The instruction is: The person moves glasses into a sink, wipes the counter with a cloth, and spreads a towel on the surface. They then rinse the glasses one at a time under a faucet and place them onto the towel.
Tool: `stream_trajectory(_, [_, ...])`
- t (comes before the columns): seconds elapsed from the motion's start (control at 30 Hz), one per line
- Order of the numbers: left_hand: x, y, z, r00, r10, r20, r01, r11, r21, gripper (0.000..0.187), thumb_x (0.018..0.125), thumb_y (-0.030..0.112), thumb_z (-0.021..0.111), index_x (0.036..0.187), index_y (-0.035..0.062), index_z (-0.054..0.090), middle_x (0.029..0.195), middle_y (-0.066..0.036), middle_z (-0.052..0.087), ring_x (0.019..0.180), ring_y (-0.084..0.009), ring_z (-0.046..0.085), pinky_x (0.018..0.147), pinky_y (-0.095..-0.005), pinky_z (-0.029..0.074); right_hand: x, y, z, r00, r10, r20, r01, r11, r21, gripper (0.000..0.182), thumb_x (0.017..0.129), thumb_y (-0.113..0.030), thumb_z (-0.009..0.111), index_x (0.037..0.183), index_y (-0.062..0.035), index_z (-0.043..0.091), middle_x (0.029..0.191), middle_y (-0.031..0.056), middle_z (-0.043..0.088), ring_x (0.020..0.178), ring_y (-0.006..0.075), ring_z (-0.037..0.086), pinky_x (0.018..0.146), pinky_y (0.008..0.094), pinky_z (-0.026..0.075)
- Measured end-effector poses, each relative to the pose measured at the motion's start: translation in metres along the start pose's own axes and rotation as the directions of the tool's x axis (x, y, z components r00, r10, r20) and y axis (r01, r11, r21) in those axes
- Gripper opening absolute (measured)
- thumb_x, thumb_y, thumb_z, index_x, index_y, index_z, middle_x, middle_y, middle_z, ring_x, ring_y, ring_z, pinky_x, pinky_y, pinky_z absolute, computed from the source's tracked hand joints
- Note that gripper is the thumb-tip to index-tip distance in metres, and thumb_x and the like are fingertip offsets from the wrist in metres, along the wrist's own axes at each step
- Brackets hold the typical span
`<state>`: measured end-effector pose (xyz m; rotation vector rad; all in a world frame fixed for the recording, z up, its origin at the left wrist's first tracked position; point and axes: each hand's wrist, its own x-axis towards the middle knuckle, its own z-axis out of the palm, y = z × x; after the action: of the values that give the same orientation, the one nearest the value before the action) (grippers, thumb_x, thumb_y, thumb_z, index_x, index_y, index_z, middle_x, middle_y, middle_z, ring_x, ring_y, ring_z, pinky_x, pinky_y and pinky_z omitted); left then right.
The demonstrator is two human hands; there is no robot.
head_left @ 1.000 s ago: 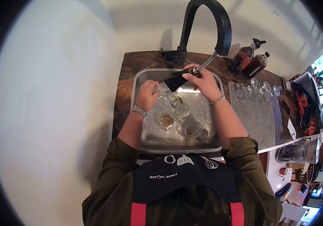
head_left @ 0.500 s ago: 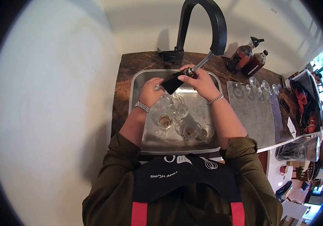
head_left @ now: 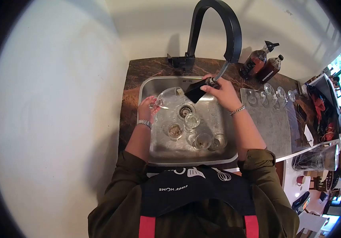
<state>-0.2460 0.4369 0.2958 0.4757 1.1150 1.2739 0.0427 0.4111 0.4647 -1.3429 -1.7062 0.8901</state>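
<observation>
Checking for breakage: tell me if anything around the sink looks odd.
Nothing looks broken or spilled. The left hand holds a glass on its side over the sink, and the right hand aims the pulled-out spray head at it.

The person wore olive-green long sleeves (head_left: 132,168) rolled below the elbow, a black apron (head_left: 194,194) with white utensil drawings and small lettering (seen upside down), red straps (head_left: 147,227), a silver watch (head_left: 144,123) and a thin bracelet (head_left: 237,110).

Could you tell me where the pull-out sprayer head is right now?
In the head view, the sprayer head is in the right hand over the sink's back edge, aimed at the glass in the left hand.
</observation>
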Motion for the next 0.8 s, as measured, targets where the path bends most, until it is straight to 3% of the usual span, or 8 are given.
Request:
stream_trajectory(0.13, [0.001, -0.015, -0.010, 0.996, -0.055, -0.072, 0.055, 0.998, -0.008, 0.023, 0.090, 0.026, 0.056, 0.106, 0.0087, 0.058, 0.099, -0.004, 0.055, 0.079, -0.0205, 0.058, 0.075, -0.0391, 0.054, 0.005, -0.007, 0.006, 0.999, 0.002, 0.042, 0.002, 0.997, -0.081, 0.037, 0.075, -0.032, 0.075, 0.102, -0.0091, 0.064, 0.075, 0.0035, 0.060, 0.071, 0.0121, 0.053, 0.069, 0.0273, 0.043])
stream_trajectory(0.23, [-0.004, -0.019, -0.012, 0.992, -0.098, -0.084, 0.094, 0.994, -0.053, 0.020, 0.089, 0.021, 0.055, 0.104, 0.0077, 0.058, 0.100, -0.007, 0.060, 0.075, -0.0232, 0.058, 0.073, -0.0397, 0.054, 0.004, -0.013, 0.008, 0.998, -0.023, -0.053, 0.021, 0.999, -0.032, 0.036, 0.075, -0.032, 0.075, 0.101, -0.0094, 0.064, 0.074, 0.0027, 0.059, 0.069, 0.0120, 0.051, 0.067, 0.0278, 0.043])
stream_trajectory(0.3, [-0.006, -0.019, -0.012, 0.972, -0.203, -0.120, 0.188, 0.974, -0.127, 0.020, 0.089, 0.021, 0.055, 0.104, 0.0084, 0.058, 0.100, -0.008, 0.058, 0.077, -0.0248, 0.058, 0.074, -0.0412, 0.053, 0.007, -0.010, 0.001, 0.995, 0.022, 0.092, -0.012, 0.994, -0.108, 0.035, 0.075, -0.031, 0.075, 0.101, -0.0095, 0.064, 0.073, 0.0018, 0.058, 0.067, 0.0118, 0.050, 0.065, 0.0278, 0.042])
stream_trajectory(0.4, [0.001, -0.029, -0.020, 0.980, -0.185, -0.072, 0.179, 0.980, -0.087, 0.018, 0.089, 0.021, 0.055, 0.102, 0.0090, 0.058, 0.097, -0.007, 0.058, 0.077, -0.0245, 0.058, 0.074, -0.0414, 0.053, 0.008, -0.005, 0.008, 0.997, -0.063, -0.046, 0.058, 0.993, -0.101, 0.035, 0.075, -0.031, 0.075, 0.100, -0.0093, 0.064, 0.072, 0.0011, 0.056, 0.065, 0.0113, 0.048, 0.063, 0.0278, 0.041])
stream_trajectory(0.6, [0.000, -0.033, -0.019, 0.979, -0.193, -0.059, 0.188, 0.979, -0.077, 0.019, 0.088, 0.021, 0.055, 0.103, 0.0097, 0.058, 0.098, -0.006, 0.058, 0.078, -0.0236, 0.057, 0.075, -0.0411, 0.052, 0.008, -0.008, -0.001, 0.992, 0.006, 0.125, 0.004, 0.997, -0.073, 0.034, 0.076, -0.030, 0.074, 0.100, -0.0087, 0.064, 0.074, 0.0020, 0.059, 0.068, 0.0126, 0.051, 0.065, 0.0283, 0.043])
stream_trajectory(0.7, [-0.003, -0.033, -0.017, 0.985, -0.169, -0.025, 0.168, 0.986, -0.022, 0.026, 0.088, 0.027, 0.057, 0.107, 0.0098, 0.058, 0.093, -0.005, 0.057, 0.080, -0.0232, 0.057, 0.080, -0.0428, 0.052, 0.010, -0.003, 0.002, 0.999, -0.051, -0.005, 0.050, 0.987, -0.150, 0.033, 0.077, -0.029, 0.074, 0.101, -0.0088, 0.064, 0.074, 0.0029, 0.059, 0.068, 0.0120, 0.052, 0.066, 0.0282, 0.043])
stream_trajectory(0.77, [-0.003, -0.035, -0.017, 0.984, -0.177, -0.026, 0.176, 0.984, -0.029, 0.024, 0.088, 0.025, 0.057, 0.107, 0.0104, 0.058, 0.097, -0.005, 0.058, 0.083, -0.0238, 0.058, 0.079, -0.0420, 0.052, 0.007, -0.006, 0.005, 0.998, -0.065, -0.017, 0.064, 0.994, -0.084, 0.034, 0.076, -0.029, 0.075, 0.101, -0.0089, 0.064, 0.074, 0.0033, 0.061, 0.067, 0.0117, 0.053, 0.067, 0.0278, 0.043])
stream_trajectory(0.8, [-0.002, -0.034, -0.017, 0.983, -0.181, -0.031, 0.180, 0.983, -0.039, 0.023, 0.088, 0.024, 0.058, 0.107, 0.0110, 0.058, 0.102, -0.005, 0.059, 0.085, -0.0243, 0.059, 0.078, -0.0411, 0.052, 0.006, -0.012, 0.003, 0.998, -0.012, 0.054, 0.018, 0.995, -0.103, 0.035, 0.076, -0.029, 0.075, 0.101, -0.0090, 0.064, 0.077, 0.0039, 0.063, 0.068, 0.0124, 0.054, 0.068, 0.0279, 0.044])
